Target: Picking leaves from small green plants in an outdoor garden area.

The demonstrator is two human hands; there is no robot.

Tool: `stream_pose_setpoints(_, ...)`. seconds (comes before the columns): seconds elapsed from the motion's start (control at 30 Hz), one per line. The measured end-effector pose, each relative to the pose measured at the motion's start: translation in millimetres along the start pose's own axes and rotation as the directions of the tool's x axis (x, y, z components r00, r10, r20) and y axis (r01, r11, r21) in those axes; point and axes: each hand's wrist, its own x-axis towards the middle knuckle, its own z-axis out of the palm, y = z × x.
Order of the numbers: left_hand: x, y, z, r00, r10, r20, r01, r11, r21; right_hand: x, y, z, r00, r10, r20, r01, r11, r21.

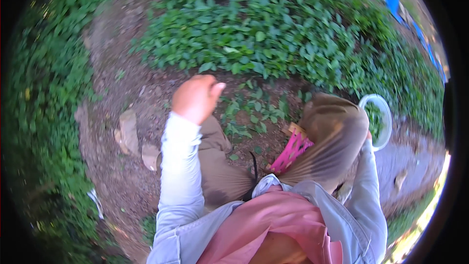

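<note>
My left hand (197, 98) is raised over the soil in front of my left leg, its fingers curled and its thumb at the right side. The curled fingertips are turned out of sight, so whether they hold anything is hidden. Below it and to the right, low green seedlings or loose leaves (256, 112) lie between my knees. Most of my right hand (369, 136) is behind my right knee; a sliver shows against the rim of a white plastic bowl (384, 135). Green leaves (373, 117) fill part of the bowl. Its grip is not visible.
Dense leafy plants (256, 40) spread ahead, with more greenery (55, 117) at left beyond a bare soil strip (113, 55). Pale stones (128, 132) lie left of my leg. A pink lattice-patterned object (292, 152) sits by my right thigh. Blue sheeting (392, 3) edges the upper right.
</note>
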Motion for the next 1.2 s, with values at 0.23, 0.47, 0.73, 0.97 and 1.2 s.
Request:
stream_pose_setpoints(0.23, -15, 12, 36, 0.982, 0.109, 0.157, -0.118, 0.992, 0.052, 28, 20, -9, 0.973, -0.230, 0.028, 0.216, 0.945, 0.245)
stream_pose_setpoints(0.47, -42, 64, 166, 0.837, 0.189, 0.514, -0.150, 0.982, -0.117, -99, -126, -112, 0.981, -0.157, -0.115, 0.153, 0.987, -0.040)
stream_pose_setpoints(0.73, -42, 161, 310, 0.735, 0.269, 0.623, -0.150, 0.960, -0.238, -136, -161, -90, 0.969, -0.243, -0.039, 0.245, 0.969, 0.044)
stream_pose_setpoints(0.97, -40, 180, 372, 0.593, 0.352, 0.724, -0.395, 0.911, -0.119, -134, -154, -81, 1.000, 0.001, -0.022, 0.010, 0.884, 0.467)
stream_pose_setpoints(1.2, -44, 193, 320, 0.172, 0.180, 0.969, 0.018, 0.982, -0.186, -131, -129, -98, 0.972, 0.160, 0.172, -0.182, 0.975, 0.125)
